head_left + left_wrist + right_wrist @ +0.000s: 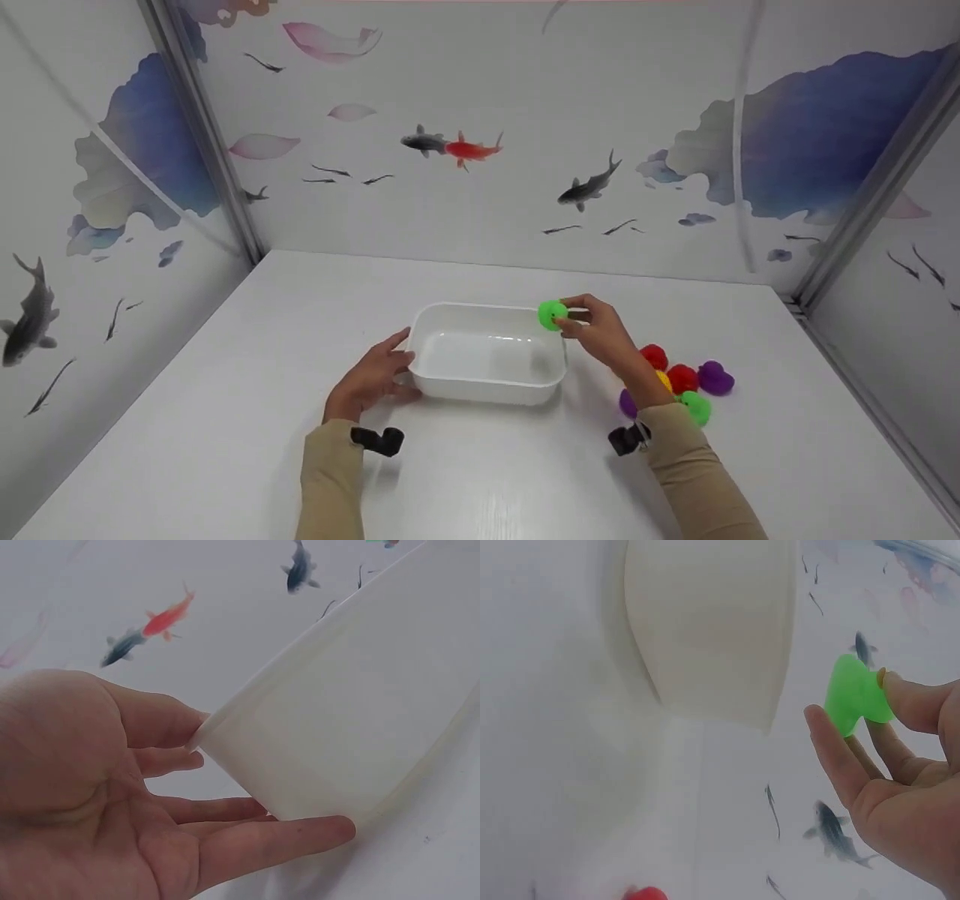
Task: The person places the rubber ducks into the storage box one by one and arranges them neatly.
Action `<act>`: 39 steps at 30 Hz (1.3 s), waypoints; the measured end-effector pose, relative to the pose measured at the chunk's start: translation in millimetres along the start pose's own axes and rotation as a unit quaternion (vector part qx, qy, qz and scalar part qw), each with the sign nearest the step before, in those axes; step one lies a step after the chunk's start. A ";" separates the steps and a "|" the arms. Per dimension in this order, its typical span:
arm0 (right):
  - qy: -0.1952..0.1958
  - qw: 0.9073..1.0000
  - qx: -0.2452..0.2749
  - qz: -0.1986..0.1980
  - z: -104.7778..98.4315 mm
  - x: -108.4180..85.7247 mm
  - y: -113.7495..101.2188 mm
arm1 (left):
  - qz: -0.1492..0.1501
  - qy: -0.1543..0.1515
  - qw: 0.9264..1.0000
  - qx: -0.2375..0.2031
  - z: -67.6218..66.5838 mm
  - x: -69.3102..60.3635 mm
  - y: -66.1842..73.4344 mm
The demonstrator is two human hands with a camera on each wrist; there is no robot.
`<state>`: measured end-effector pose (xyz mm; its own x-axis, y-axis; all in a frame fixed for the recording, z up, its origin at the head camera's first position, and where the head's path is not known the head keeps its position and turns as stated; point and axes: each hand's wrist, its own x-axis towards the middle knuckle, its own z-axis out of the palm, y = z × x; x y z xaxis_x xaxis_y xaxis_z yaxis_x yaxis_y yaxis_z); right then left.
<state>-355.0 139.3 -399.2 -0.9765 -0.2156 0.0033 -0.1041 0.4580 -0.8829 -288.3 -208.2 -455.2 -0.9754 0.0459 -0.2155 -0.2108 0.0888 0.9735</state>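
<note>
A white rectangular tub (472,390) stands on the table with nothing in it. At its left end, my left hand (375,375) touches the wall and rim with fingers spread and nearly straight; the left wrist view shows this hand (142,795) against the tub's end (337,705). My right hand (604,334) pinches a green rubber duck (553,315) over the tub's back right corner. In the right wrist view the green duck (853,696) sits between thumb and fingers of the hand (907,772), apart from the tub (712,630).
Right of the tub lie several toy ducks: red (682,379), purple (715,378), green (697,407), and a yellow one (663,381) partly behind the right forearm. Printed wall panels (480,217) enclose the white table (480,480) at the back and sides.
</note>
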 end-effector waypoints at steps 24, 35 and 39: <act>-0.041 0.997 -0.046 -0.047 65.8 32.1 -40.1 | -0.003 -0.010 0.999 -0.031 -1.8 2.0 -2.5; -0.056 0.997 -0.026 -0.050 95.5 44.4 -45.5 | -0.004 -0.010 1.000 -0.005 -1.1 3.1 -2.7; -0.062 0.997 -0.021 -0.039 103.5 46.6 -49.5 | -0.008 -0.010 1.000 0.005 -0.9 3.6 -0.8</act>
<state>-375.8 17.2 -403.9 -0.9344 -0.3560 0.0095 -0.1882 0.4708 -0.8619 -291.6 -209.0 -456.7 -0.9706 0.0642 -0.2318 -0.2249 0.1004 0.9692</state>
